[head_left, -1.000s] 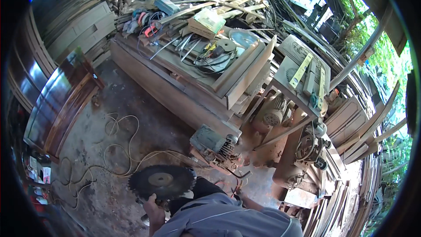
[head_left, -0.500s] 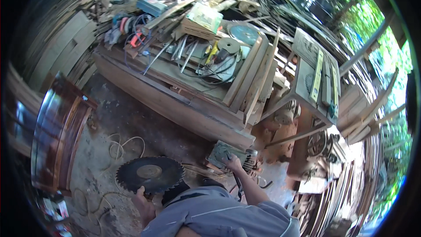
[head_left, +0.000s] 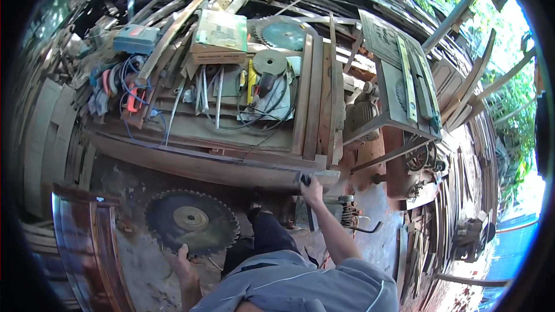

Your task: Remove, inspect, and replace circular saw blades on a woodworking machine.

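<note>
A large round saw blade [head_left: 165, 219], dark with a toothed rim and a pale centre, is upheld at my lower left. My left hand [head_left: 184, 266] grips its near edge, the thumb on the upper face and the fingers hidden beneath. Further right, my right hand [head_left: 313, 192] is closed around a dark, narrow tool [head_left: 304, 179] whose kind I cannot make out. A dark strip hangs below that hand. It is in front of the workbench's near edge [head_left: 254, 174], and I cannot tell whether it touches.
On the workbench lie a yellow-green box [head_left: 218, 30], a grinding disc [head_left: 270, 61], cables and metal rods. Another saw blade [head_left: 283, 36] rests behind. A table saw [head_left: 393, 69] stands right, a dark wooden cabinet [head_left: 87, 242] left. Scrap timber is piled at the back.
My view has turned and moved, so the bench appears further left and straighter. My right hand has risen from near the floor block to the bench edge. The blade stays in my left hand.
</note>
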`<act>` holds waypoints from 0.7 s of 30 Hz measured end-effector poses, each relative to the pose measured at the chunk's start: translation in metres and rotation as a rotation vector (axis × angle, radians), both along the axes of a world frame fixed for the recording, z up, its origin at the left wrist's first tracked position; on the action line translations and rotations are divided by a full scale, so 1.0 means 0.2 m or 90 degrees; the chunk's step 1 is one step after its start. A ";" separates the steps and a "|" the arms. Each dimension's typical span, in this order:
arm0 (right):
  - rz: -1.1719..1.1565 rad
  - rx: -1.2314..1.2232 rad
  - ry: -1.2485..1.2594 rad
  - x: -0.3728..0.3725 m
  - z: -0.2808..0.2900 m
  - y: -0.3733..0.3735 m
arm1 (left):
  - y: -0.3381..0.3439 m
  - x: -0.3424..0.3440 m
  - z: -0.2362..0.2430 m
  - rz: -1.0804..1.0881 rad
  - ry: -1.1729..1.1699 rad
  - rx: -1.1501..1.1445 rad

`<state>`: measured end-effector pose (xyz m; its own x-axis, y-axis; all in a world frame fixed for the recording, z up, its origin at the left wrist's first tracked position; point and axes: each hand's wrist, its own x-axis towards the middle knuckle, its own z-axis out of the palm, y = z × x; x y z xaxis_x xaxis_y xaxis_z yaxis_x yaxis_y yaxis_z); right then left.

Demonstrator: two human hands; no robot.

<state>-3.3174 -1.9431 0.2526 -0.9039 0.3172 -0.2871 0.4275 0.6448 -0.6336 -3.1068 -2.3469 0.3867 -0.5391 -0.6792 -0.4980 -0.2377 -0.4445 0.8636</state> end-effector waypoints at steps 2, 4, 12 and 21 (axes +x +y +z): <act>-0.018 0.029 0.083 -0.30 -0.13 0.06 | 0.00 -0.19 -0.04 -0.050 -0.004 -0.020; -0.020 0.038 0.121 -0.64 -0.20 0.08 | 0.06 -0.46 0.09 -0.045 0.044 0.011; -0.121 0.141 0.121 -1.81 -0.53 0.38 | 0.25 -1.24 0.07 -0.157 0.035 0.072; -0.183 0.130 0.159 -2.12 -0.60 0.39 | 0.42 -1.99 -0.03 -0.290 0.105 0.162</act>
